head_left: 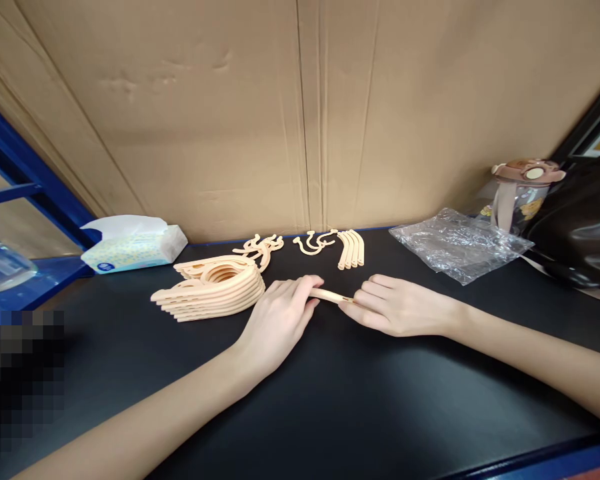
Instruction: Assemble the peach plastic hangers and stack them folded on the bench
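Observation:
A slim peach-coloured plastic hanger piece [330, 295] spans the gap between my two hands, just above the black table. My left hand [280, 310] pinches its left end between thumb and fingers. Around its right end the fingers of my right hand [387, 305] are closed, hiding that part. Left of my left hand lies a stack of matching peach hanger bodies [215, 287]. Behind it are loose hanger hooks [263, 247] in a small heap. Farther right sit a few more hooks [313, 247] and several curved hanger arms [351, 249] lined up side by side.
A tissue pack [135, 250] stands at the back left. On the right are a crumpled clear plastic bag [457, 243], a water bottle [525, 190] with a strap, and a black bag [580, 227]. A cardboard wall [220, 120] closes off the back of the table [330, 413].

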`<state>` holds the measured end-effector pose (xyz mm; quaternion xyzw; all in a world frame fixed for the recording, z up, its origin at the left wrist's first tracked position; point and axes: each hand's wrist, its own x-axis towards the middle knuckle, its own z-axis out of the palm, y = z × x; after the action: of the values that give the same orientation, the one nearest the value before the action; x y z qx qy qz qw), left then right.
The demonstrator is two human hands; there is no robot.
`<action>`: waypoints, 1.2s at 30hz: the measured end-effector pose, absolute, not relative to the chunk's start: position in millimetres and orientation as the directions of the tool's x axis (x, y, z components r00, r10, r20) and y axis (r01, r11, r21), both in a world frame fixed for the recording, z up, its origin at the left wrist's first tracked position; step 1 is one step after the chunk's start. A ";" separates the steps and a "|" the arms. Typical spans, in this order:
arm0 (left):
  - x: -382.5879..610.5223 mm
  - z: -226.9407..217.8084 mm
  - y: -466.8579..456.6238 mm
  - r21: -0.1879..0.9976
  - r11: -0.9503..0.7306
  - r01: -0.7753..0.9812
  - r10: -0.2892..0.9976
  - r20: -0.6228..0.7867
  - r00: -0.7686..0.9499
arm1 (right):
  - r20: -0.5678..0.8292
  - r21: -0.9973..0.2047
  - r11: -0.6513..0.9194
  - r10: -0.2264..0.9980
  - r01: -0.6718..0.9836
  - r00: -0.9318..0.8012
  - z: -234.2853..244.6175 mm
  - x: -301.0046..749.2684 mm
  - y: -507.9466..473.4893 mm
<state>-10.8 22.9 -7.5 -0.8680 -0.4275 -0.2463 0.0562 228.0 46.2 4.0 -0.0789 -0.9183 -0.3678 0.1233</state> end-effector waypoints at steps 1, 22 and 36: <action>-10.8 -6.6 22.6 0.094 -0.625 0.775 0.714 0.470 0.519 | 0.287 0.653 0.715 0.070 0.248 -0.955 4.2 227.7 46.7; -8.1 -2.7 20.5 0.108 -0.663 0.741 0.713 0.395 0.580 | 0.413 0.079 0.819 0.492 0.569 -0.766 -3.3 227.1 60.5; -4.2 4.0 21.1 -0.093 -0.622 0.777 0.670 0.450 0.590 | 0.359 -0.074 0.810 0.566 0.582 -0.742 -3.7 226.8 61.0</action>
<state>-4.2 21.1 4.0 -0.8805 -0.4109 -0.1895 0.1411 226.8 61.0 -3.7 -0.3078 -0.9329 -0.0217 0.1854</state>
